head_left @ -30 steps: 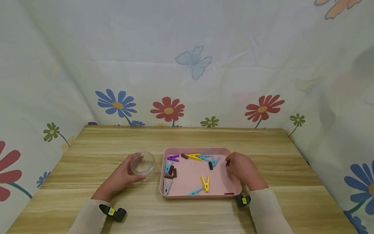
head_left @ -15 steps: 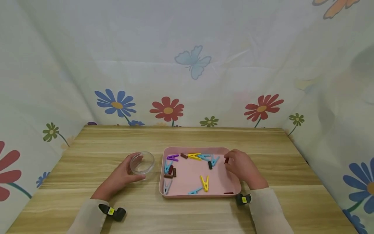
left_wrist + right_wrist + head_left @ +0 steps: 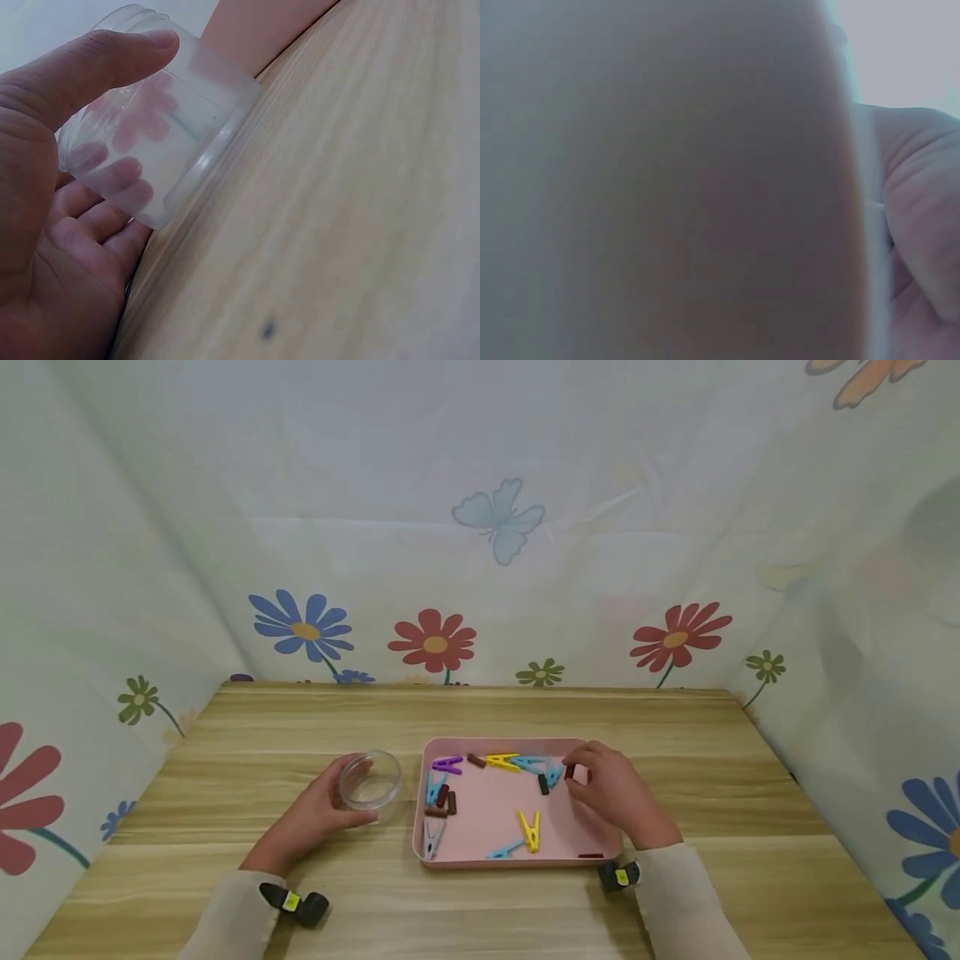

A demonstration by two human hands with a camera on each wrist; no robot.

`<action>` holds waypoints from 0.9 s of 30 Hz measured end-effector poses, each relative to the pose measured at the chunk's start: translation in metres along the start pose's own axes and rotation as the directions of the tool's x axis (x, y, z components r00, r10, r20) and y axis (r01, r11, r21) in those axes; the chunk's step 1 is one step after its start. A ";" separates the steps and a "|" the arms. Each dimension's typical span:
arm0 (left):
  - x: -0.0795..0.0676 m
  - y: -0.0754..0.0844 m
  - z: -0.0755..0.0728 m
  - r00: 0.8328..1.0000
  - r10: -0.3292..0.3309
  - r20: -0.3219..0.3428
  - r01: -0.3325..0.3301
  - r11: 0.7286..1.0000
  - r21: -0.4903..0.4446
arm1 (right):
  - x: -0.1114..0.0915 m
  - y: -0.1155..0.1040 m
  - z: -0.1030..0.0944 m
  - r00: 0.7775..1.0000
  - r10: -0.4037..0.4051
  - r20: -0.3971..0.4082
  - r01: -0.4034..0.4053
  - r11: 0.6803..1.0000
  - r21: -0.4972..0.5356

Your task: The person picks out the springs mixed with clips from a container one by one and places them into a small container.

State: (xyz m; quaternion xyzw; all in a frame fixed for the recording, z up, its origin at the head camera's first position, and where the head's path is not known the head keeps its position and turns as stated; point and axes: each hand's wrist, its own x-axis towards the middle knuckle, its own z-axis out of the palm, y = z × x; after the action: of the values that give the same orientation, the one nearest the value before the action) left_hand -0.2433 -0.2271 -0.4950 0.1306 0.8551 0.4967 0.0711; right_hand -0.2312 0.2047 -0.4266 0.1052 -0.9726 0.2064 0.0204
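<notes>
Behind everything hangs a pale backdrop printed with flowers, one pale blue butterfly and an orange figure cut off by the top edge. Below it spreads one wood-grained surface, bearing a single pink tray. Two light sleeves reach in from the bottom edge, which cuts them off, each with one black wrist camera. The left grip is curled round one clear jar, left of the tray and apart from it; the left wrist view shows thumb and fingers on opposite sides of it. The right grip, over the tray's right side, pinches one dark piece, mostly covered by the fingers, so its full shape cannot be made out.

Eight clips lie in the tray: four light blue, two yellow, one purple and one grey. Six small ribbed pieces lie there too: three brown, two dark red and one blackish green. One dark red piece shows only as a thin strip at the near wall. A blurred shape fills most of the right wrist view, leaving part of the hand at its edge.
</notes>
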 end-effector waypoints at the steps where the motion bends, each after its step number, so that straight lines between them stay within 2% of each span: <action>1: 0.000 0.000 0.001 1.000 0.002 -0.001 -0.002 1.000 -0.009 | 0.000 -0.001 0.000 1.000 -0.006 -0.004 0.006 1.000 0.003; 20: 0.000 0.001 -0.001 1.000 0.012 0.005 -0.011 1.000 -0.019 | 0.008 -0.026 0.006 0.994 -0.109 -0.030 0.110 0.993 0.045; 24: 0.000 0.001 -0.001 1.000 0.009 0.011 -0.009 1.000 -0.018 | 0.011 -0.030 0.011 0.979 -0.191 -0.068 0.192 0.981 0.007; 27: 0.000 0.003 -0.001 1.000 0.007 0.012 -0.007 1.000 -0.022 | 0.014 -0.033 0.014 0.956 -0.268 -0.115 0.262 0.963 -0.064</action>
State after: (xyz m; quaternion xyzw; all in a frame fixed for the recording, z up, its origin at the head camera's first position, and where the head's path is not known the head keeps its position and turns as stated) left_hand -0.2427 -0.2266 -0.4924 0.1357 0.8487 0.5055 0.0758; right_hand -0.2375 0.1673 -0.4248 0.2213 -0.9513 0.1843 0.1103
